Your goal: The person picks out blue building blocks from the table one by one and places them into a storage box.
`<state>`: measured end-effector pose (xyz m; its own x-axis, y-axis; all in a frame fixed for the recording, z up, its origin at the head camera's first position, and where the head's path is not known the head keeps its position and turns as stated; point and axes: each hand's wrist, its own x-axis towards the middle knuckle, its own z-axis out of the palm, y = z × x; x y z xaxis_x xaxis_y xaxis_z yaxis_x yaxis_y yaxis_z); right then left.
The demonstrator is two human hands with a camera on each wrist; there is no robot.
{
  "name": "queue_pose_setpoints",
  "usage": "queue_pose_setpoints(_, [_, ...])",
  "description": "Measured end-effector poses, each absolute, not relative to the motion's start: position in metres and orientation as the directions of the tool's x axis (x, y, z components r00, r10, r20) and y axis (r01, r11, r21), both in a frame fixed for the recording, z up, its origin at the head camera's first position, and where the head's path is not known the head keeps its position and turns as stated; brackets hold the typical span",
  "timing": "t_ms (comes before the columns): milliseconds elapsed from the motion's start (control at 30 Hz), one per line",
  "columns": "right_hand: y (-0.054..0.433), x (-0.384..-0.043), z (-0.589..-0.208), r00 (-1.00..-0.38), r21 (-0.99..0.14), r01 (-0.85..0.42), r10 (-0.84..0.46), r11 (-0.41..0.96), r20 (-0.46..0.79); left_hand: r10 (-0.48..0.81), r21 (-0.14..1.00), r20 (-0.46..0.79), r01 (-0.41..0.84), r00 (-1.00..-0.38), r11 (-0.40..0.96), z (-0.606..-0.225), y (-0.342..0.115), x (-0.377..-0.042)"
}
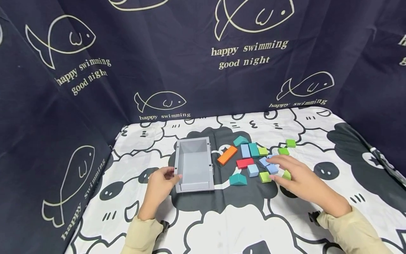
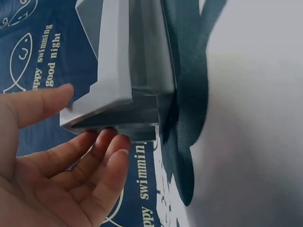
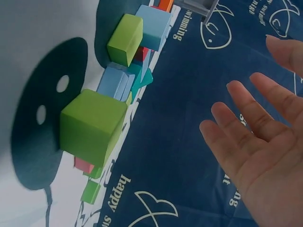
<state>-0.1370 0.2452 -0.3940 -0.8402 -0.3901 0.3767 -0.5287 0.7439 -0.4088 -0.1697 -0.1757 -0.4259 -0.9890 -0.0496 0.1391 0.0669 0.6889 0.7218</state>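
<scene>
A grey rectangular box (image 1: 195, 165), open at the top, stands on the patterned cloth. My left hand (image 1: 160, 185) holds its near left rim, thumb over the top and fingers at the outer side. The left wrist view shows those fingers (image 2: 116, 146) under the rim of the box (image 2: 116, 61). My right hand (image 1: 296, 178) hovers over the right part of a loose group of blocks, fingers spread, holding nothing. Beneath it lie blue blocks (image 1: 271, 169) and a green block (image 1: 265, 177). In the right wrist view the hand (image 3: 260, 137) is apart from the green cube (image 3: 92, 125).
Between box and right hand lie an orange block (image 1: 227, 155), a red block (image 1: 245, 163), a light blue cube (image 1: 252, 170) and teal triangular blocks (image 1: 238, 179). A green block (image 1: 290, 143) sits farther back. A dark fish-print curtain (image 1: 196, 70) rises behind the table.
</scene>
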Motion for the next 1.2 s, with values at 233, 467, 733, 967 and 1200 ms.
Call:
queue_pose_setpoints(233, [0.239, -0.153, -0.399, -0.833, -0.436, -0.545, -0.401, 0.716, 0.382, -0.019, 0.811, 0.136, 0.1, -0.991, 0.577, -0.435, -0.181, -0.168])
queue_pose_setpoints(467, [0.23, -0.166, -0.407, -0.851, -0.543, -0.525, -0.409, 0.656, 0.33, -0.002, 0.909, 0.052, 0.047, -0.999, 0.414, -0.446, -0.184, -0.169])
queue_pose_setpoints(733, [0.229, -0.183, -0.413, -0.88, -0.595, -0.466, -0.412, 0.655, 0.235, 0.008, 0.924, 0.054, 0.053, -0.999, 0.378, -0.445, -0.186, -0.174])
queue_pose_setpoints(967, [0.225, -0.191, -0.418, -0.883, -0.541, -0.453, -0.439, 0.708, 0.165, 0.026, 0.913, 0.062, 0.068, -0.998, 0.402, -0.443, -0.185, -0.175])
queue_pose_setpoints(1200, [0.216, -0.197, -0.424, -0.845, -0.468, -0.522, -0.506, 0.713, 0.172, 0.03, 0.907, 0.042, 0.051, -0.999, 0.418, -0.444, -0.184, -0.173])
